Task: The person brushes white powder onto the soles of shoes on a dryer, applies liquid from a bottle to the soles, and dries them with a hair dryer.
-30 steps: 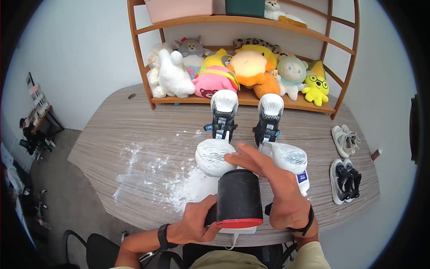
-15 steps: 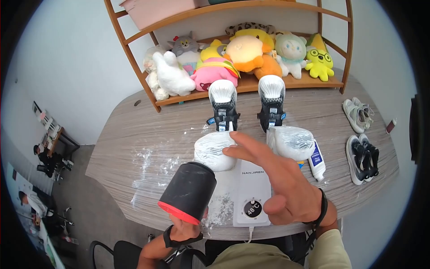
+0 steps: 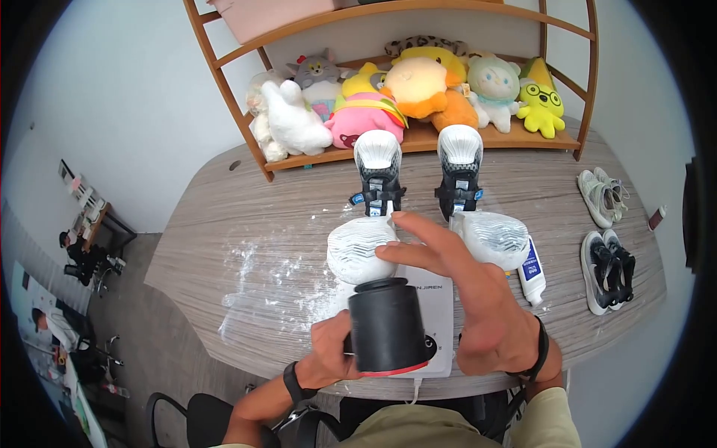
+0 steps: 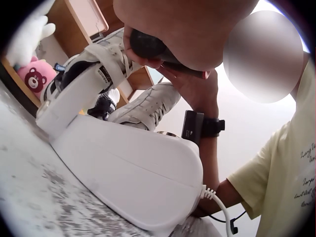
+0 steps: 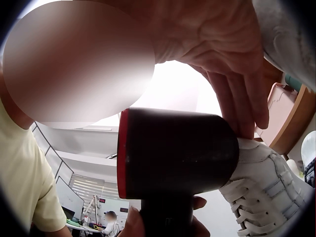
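My left hand (image 3: 332, 347) grips the handle of a black hair dryer (image 3: 388, 325) with a red rear rim. Its nozzle is just below an upturned white shoe (image 3: 360, 250) on a white stand (image 3: 441, 321). With fingers extended, my right hand (image 3: 485, 313) touches this shoe's right edge. Beside it is a second upturned white shoe (image 3: 493, 239). In the right wrist view, the fingertips of my right hand (image 5: 212, 44) rest by the shoe (image 5: 266, 187) at the front of the dryer (image 5: 177, 153). The left wrist view shows the stand's white body (image 4: 133, 168).
Two black-and-white shoes (image 3: 459, 168) stand behind, before a wooden shelf (image 3: 418, 140) of plush toys. White powder (image 3: 287, 291) lies left, a white tube (image 3: 532, 276) right. More shoes (image 3: 597, 272) are at the far right. A cable (image 4: 228, 217) leaves the stand.
The hair dryer swung left, then came back right to below the shoe, still in my left hand. My right hand stays at the shoe. The head view has shifted.
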`<state>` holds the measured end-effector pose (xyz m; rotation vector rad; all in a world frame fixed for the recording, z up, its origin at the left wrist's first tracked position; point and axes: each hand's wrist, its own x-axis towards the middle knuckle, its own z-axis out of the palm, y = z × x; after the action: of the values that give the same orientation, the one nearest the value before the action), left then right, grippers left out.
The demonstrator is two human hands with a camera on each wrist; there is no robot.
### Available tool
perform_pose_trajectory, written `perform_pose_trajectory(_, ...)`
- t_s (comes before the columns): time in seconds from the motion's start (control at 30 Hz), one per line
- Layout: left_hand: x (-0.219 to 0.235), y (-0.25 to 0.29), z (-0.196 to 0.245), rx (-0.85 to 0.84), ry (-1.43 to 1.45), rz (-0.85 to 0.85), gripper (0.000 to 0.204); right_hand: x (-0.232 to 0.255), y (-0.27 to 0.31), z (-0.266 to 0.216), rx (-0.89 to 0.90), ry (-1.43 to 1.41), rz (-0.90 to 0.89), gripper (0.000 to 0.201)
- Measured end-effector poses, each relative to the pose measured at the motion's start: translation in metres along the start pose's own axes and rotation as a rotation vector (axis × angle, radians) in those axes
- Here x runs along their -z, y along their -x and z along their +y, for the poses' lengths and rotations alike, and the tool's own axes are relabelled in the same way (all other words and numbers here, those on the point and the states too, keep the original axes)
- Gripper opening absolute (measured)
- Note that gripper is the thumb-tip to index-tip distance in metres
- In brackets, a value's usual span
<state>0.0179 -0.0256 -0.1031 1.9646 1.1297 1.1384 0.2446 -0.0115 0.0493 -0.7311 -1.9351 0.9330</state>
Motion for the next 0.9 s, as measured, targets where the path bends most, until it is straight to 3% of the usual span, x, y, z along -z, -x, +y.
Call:
perform_pose_trajectory(0.03,0.003,0.005,0.001,0.411,0.413,0.128,0.041,-0.001,0.0,0.001,0.013,0.006,0.001,0.122)
perform_pose_trajectory(0.1,0.019,0.004,0.01,-0.261,-0.237,0.038,0.041,0.0,0.001,0.002,0.015,0.021,-0.01,0.12)
perform_pose_trajectory(0.2,0.033,0.023,0.008,-0.18,-0.211,0.047,0.038,0.002,0.001,0.003,0.035,0.045,-0.022,0.117)
perform_pose_trajectory(0.27,0.04,0.039,-0.011,-0.04,-0.156,0.039,0.047,0.002,0.001,0.003,0.048,0.054,-0.024,0.115)
perform_pose_trajectory(0.37,0.035,0.047,-0.032,0.133,0.289,0.101,0.075,0.002,0.0,0.008,0.141,0.061,-0.023,0.106)
perform_pose_trajectory(0.43,0.037,0.027,0.002,0.245,0.755,0.036,0.082,0.004,0.0,0.021,0.268,0.069,-0.032,0.099)
perform_pose_trajectory(0.6,0.049,0.0,0.013,0.326,1.169,0.025,0.064,0.005,0.0,0.018,0.259,0.048,-0.043,0.097)
perform_pose_trajectory(0.9,0.059,-0.043,-0.024,0.493,1.458,-0.097,0.052,-0.007,-0.001,0.004,0.006,0.061,0.057,0.11)
